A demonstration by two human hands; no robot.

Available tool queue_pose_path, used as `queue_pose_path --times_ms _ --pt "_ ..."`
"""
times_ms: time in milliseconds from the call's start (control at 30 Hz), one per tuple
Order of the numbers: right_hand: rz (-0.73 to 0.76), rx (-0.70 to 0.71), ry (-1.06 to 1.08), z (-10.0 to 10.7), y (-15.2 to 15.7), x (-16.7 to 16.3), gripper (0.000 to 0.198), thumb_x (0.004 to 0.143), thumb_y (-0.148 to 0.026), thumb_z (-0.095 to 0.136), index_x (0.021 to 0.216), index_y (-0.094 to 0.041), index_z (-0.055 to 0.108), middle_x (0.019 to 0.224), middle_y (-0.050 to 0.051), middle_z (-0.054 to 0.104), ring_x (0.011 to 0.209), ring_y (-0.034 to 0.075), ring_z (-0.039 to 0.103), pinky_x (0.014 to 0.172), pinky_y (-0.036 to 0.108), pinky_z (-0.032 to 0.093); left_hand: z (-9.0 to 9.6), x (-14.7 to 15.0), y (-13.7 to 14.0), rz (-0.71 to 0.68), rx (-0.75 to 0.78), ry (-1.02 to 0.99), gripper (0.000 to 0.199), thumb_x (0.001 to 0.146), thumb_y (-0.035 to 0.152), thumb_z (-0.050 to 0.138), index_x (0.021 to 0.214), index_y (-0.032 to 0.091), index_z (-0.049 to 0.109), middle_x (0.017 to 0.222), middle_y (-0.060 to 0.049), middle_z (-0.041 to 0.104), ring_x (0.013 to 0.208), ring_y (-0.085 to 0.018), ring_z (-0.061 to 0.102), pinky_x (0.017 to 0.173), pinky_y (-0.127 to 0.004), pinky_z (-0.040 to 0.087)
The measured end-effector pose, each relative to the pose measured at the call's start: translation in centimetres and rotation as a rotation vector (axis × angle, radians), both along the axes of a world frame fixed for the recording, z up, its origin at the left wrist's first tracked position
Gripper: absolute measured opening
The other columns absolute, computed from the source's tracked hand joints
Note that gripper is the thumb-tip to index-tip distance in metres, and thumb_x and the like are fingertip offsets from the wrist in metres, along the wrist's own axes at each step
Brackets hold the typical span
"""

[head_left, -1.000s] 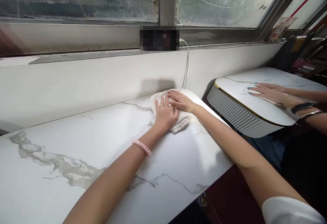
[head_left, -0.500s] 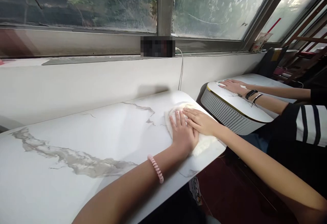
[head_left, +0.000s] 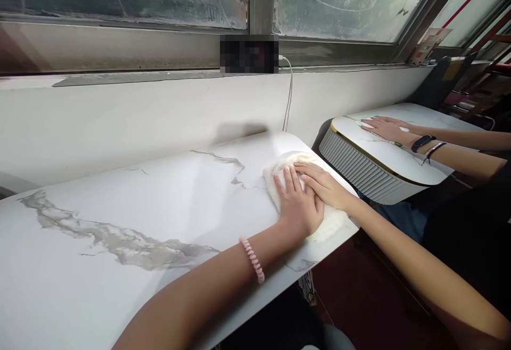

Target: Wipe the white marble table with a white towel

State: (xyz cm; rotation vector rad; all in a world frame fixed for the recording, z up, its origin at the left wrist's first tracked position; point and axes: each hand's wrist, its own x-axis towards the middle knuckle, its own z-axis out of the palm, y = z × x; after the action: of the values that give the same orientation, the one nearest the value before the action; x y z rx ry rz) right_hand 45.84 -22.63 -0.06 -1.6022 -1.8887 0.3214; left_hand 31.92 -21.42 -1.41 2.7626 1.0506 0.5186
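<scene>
A cream-white cloth (head_left: 329,224) lies spread near the right end of a white marble-patterned table (head_left: 159,206). My left hand (head_left: 297,203) rests flat on the cloth with its fingers stretched out; a pink coil band (head_left: 251,260) circles that wrist. Flat on the same cloth, my right hand (head_left: 325,185) reaches in from the right, its fingers pointing left. The two hands touch, with the right fingertips just beyond the left fingers. Much of the cloth is hidden under both palms.
At right, another person's hands (head_left: 389,127) press a cloth on a second marble-patterned table (head_left: 419,171) with ribbed sides. A blurred-out dark box (head_left: 249,54) with a white cable (head_left: 288,97) stands on the windowsill. Farther right is a cup with a red straw (head_left: 429,46).
Both my hands and the cloth have shifted slightly right in the view. The view has tilted a little downward. The other person's hands also appear farther right.
</scene>
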Motion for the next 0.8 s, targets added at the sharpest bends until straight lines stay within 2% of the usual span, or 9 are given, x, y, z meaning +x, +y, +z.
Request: queue_pose_path --times_ms 200,400,567,667,800 --pt "0.034 0.057 0.017 -0.1 4.1 1.4 0.040 0.099 -0.041 0.036 0.122 -0.025 0.065 0.132 0.005 0.063 0.129 0.024 0.052 0.114 0.050 0.035 -0.3 1.7 3.3 0.052 -0.007 -0.005 0.059 0.096 0.039 0.039 0.145 0.006 0.042 0.155 -0.026 0.029 0.146 -0.042 0.021 0.114 -0.068 0.012" --pt "0.063 0.083 -0.008 -0.5 11.6 3.6 0.042 0.098 -0.042 0.036 0.118 -0.020 0.066 0.125 0.008 0.066 0.120 0.025 0.058 0.108 0.044 0.041 0.2 3.9 10.1 0.130 -0.069 0.067 0.064 0.097 0.038 0.032 0.150 0.002 0.031 0.159 -0.023 0.022 0.148 -0.038 0.014 0.118 -0.061 0.005" --pt "-0.026 0.084 -0.015 -0.9 16.7 4.8 0.041 0.097 -0.040 0.036 0.115 -0.018 0.066 0.119 0.008 0.069 0.111 0.026 0.061 0.102 0.042 0.045 0.9 5.3 15.2 0.111 -0.095 0.111 0.064 0.098 0.036 0.028 0.153 0.005 0.023 0.160 -0.020 0.021 0.149 -0.034 0.013 0.119 -0.057 0.003" --pt "-0.086 0.071 -0.025 -1.1 17.9 5.0 0.038 0.095 -0.034 0.038 0.115 -0.017 0.065 0.118 0.008 0.069 0.111 0.027 0.060 0.100 0.043 0.045 1.0 5.9 16.1 0.153 -0.096 0.116 0.063 0.098 0.033 0.026 0.154 0.004 0.020 0.160 -0.021 0.020 0.150 -0.034 0.012 0.119 -0.056 0.002" --pt "-0.037 0.087 -0.049 -1.2 17.7 5.2 0.038 0.092 -0.031 0.038 0.113 -0.016 0.066 0.119 0.009 0.068 0.113 0.028 0.060 0.102 0.043 0.044 0.9 6.2 15.6 0.169 -0.095 0.115 0.064 0.098 0.033 0.028 0.153 0.002 0.022 0.160 -0.021 0.019 0.149 -0.035 0.011 0.119 -0.056 0.002"
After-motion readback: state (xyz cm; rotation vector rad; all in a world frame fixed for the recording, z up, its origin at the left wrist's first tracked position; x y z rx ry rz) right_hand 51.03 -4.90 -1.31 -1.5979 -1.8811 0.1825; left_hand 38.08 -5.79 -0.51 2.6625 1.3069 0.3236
